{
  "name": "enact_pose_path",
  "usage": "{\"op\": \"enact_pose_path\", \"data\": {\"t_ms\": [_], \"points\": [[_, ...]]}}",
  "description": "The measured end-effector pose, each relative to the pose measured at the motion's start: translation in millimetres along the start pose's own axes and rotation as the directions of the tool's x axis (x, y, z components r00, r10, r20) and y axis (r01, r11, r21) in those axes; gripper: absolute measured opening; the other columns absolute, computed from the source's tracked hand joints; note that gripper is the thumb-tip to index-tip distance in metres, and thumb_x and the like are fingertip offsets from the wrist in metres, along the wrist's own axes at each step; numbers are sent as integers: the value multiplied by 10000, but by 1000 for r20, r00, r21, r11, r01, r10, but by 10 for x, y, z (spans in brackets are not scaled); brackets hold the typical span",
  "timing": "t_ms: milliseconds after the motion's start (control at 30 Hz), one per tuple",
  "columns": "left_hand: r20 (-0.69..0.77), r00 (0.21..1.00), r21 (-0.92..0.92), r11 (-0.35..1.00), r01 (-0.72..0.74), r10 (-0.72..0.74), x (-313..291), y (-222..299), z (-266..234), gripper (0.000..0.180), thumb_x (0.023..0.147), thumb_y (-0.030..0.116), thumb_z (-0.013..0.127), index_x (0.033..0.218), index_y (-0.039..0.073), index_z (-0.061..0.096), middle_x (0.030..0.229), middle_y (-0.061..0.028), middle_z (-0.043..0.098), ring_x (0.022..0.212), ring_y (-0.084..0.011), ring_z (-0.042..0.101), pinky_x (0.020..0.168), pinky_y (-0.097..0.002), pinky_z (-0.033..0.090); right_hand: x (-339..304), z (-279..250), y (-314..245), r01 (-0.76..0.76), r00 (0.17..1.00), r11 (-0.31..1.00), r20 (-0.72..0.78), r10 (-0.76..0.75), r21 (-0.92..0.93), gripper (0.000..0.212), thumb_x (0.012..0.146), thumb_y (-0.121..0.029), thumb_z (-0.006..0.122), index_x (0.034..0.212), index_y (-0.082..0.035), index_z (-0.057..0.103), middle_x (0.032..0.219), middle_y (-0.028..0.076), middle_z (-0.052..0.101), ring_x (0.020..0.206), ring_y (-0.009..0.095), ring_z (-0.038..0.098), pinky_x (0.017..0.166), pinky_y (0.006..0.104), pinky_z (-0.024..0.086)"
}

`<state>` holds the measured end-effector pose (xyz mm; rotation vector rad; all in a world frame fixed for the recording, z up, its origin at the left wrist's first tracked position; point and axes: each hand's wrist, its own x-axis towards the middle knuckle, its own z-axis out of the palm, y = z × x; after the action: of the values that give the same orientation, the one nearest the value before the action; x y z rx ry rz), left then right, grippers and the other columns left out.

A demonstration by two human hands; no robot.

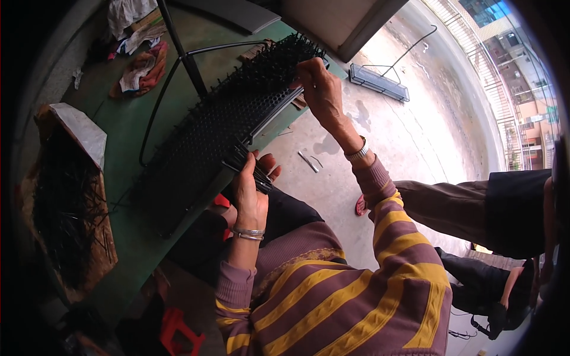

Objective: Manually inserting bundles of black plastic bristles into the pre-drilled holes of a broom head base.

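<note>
A long black panel full of small holes (pixel 222 121) lies on a green table (pixel 133 261). Black bristly strips (pixel 270 66) stick up along its far end and far side; its nearer part shows bare holes. My left hand (pixel 249 193) is closed around a bunch of thin black strips (pixel 236 156) beside the panel's near edge. At the panel's far right end, my right hand (pixel 322 95) has thumb and fingers pinched together. Whatever may be between those fingertips is too small or hidden to make out.
An open cardboard box (pixel 105 231) of loose black strips stands on the left. Behind the panel are a black metal frame (pixel 189 64) and crumpled rags (pixel 141 72). A tray with a tall handle (pixel 379 82) sits on the floor. People's legs (pixel 445 199) are at right.
</note>
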<state>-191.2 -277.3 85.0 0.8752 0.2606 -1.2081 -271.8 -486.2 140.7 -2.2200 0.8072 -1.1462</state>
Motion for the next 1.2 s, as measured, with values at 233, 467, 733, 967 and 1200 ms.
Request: {"op": "enact_pose_path", "data": {"t_ms": [233,467,733,967,1200], "points": [[17,1000,11,1000,20,-20,-20,42,7,192,987,245,547,1089,91,599,944,-74,653,880,-170,636,850,-425,529,16,4,74,6,993,999,117,-1,-43,51,970,-74,520,975,-27,542,781,101,680,675,191,703,579,283,521],[3,998,-27,998,64,-64,-28,50,31,176,998,230,522,1090,93,582,938,-81,640,877,-179,630,881,-467,528,13,74,61,40,996,999,85,-37,-33,46,952,-63,531,962,-27,558,789,104,682,688,187,706,567,293,524],[21,997,-16,997,73,-73,-4,16,-48,145,976,220,575,1064,106,589,809,-27,606,695,-127,574,766,-405,542,56,75,33,120,981,993,152,-118,-5,41,936,-53,556,971,-37,570,776,97,689,688,179,706,562,296,522],[-3,997,17,997,73,-73,-83,57,23,165,973,239,585,1073,108,597,797,-2,600,709,-130,608,688,-339,529,-30,189,71,98,995,994,23,-99,51,44,943,-61,570,979,-35,565,799,87,696,725,180,720,574,279,526],[23,998,62,996,65,-66,-20,40,-73,198,975,244,583,1111,100,599,758,7,594,679,-124,606,595,-286,487,-71,237,97,49,998,996,43,-46,-75,56,926,-54,583,975,-41,561,813,95,690,713,210,712,594,297,532]]}}
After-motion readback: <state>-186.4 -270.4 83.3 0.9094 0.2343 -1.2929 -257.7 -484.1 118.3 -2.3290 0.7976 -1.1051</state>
